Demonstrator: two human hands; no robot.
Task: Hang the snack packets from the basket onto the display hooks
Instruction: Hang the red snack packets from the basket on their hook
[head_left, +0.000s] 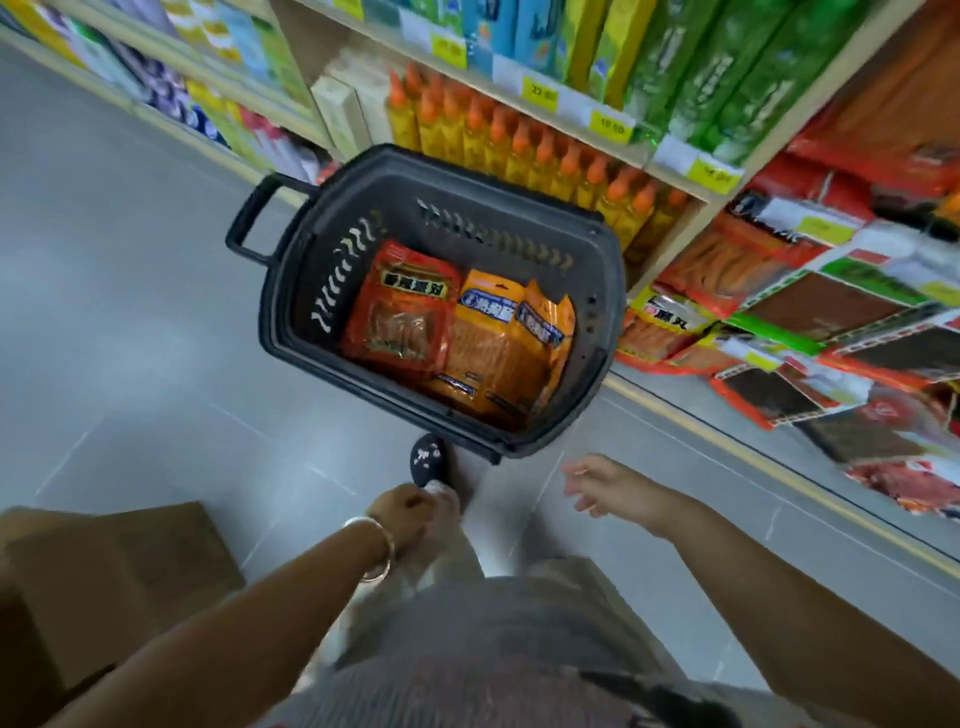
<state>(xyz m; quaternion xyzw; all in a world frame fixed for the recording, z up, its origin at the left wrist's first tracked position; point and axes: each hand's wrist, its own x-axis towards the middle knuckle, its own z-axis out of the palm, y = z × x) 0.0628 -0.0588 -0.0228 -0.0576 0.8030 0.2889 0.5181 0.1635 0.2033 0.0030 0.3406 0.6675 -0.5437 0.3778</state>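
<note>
1 brown cardboard box (114, 582) is sitting on the grey tiled floor (130, 338), to the left of the fingers (422, 500) of the left hand (402, 512). 1 dark patterned shoe (428, 460) is resting just beyond those fingers, and a gold bangle (382, 553) is circling the wrist behind them. Well beyond the fingers (577, 472) of the right hand (610, 486), yellow bottles with orange caps (519, 150) are standing in rows in a wooden shelving unit (675, 239). Yellow price tags (540, 93) are showing on the shelf edge above the bottles, and green packs (727, 67) are standing higher still. A yellow line (779, 470) is running along the floor to the right of those fingers.
</note>
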